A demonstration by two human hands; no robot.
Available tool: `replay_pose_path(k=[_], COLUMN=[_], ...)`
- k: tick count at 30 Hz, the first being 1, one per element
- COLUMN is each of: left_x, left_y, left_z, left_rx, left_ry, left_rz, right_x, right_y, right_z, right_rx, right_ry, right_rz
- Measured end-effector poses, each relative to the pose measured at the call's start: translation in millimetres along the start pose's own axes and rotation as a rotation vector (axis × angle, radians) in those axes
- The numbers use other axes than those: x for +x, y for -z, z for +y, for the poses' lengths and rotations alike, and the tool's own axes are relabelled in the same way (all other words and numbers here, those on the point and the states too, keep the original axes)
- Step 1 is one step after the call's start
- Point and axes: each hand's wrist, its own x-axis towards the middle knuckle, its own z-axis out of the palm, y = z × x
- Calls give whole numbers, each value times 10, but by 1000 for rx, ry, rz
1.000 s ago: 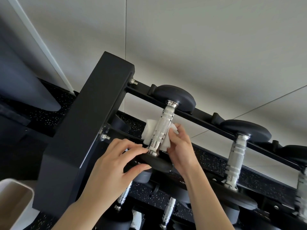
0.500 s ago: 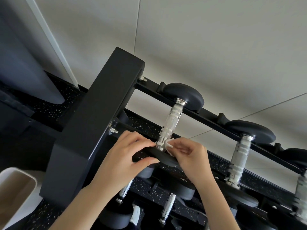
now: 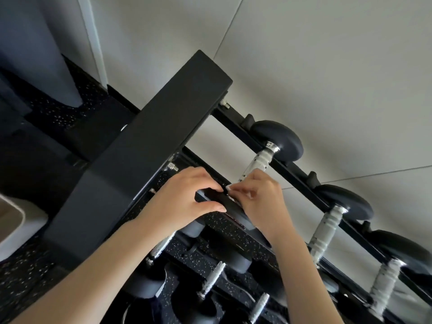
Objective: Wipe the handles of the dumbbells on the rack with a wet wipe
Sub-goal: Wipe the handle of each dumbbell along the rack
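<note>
Now the white wipe (image 3: 233, 199) is a crumpled sliver pinched in the right hand (image 3: 259, 199) at the near end of the handle (image 3: 256, 166), no longer spread behind it; the left hand (image 3: 187, 202) grips the black weight (image 3: 222, 199).

Soft even daylight, slight blur, wide-angle edge distortion.

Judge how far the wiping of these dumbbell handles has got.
Done: no handle shows as finished. In hand: the right hand pinches the wipe at the near end of the first handle, while the left hand holds that dumbbell's weight. Left: the second handle, third handle and the lower handles, untouched.
</note>
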Motion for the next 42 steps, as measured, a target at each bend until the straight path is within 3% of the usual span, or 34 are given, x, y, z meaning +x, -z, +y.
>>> replay_pose_path(k=[4,10,24,33,42], left_x=[-15,-6,-9,-10,-16], left_y=[-12,-2,-34,-64,-50], left_z=[-30,-59,-101,-121,-111], left_rx=[1,11,17,25,55], left_ry=[-5,-20,-70,-103,-95], left_rz=[-1,-32,28,63,53], right_x=[34,-9,356,566,308], right_y=[44,147,257,220,119], right_z=[-93,-103,-5,140,127], right_rx=[-252,-297,-505,-432,-282], right_ry=[-17,17,-28,-153,6], right_rz=[-94,-208,-55,214,196])
